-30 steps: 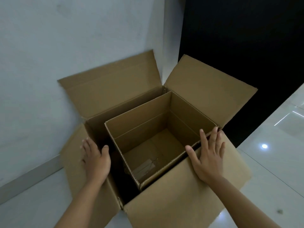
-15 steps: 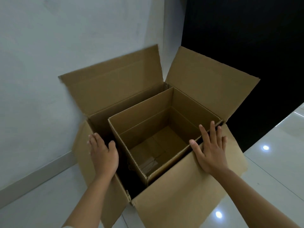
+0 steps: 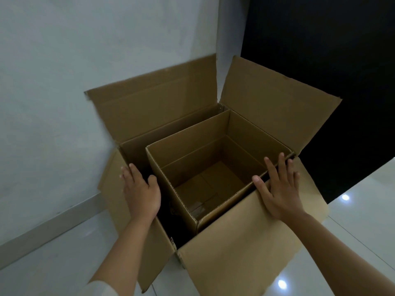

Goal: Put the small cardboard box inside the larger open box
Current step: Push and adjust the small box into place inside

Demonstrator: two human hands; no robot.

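White floor (image 3: 363, 210) meets a pale wall where the big box (image 3: 245, 253) stands. The small box (image 3: 192, 199) sits inside it, between both hands. Left hand (image 3: 142, 195) and right hand (image 3: 279, 189) lie flat on the flaps, fingers spread, holding nothing.

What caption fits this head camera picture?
Small cardboard box sits inside the larger box; both open hands rest on its flaps.

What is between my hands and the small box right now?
Nothing visible. The small box already sits inside the larger box; the left hand and right hand rest open on the larger box's flaps beside it.
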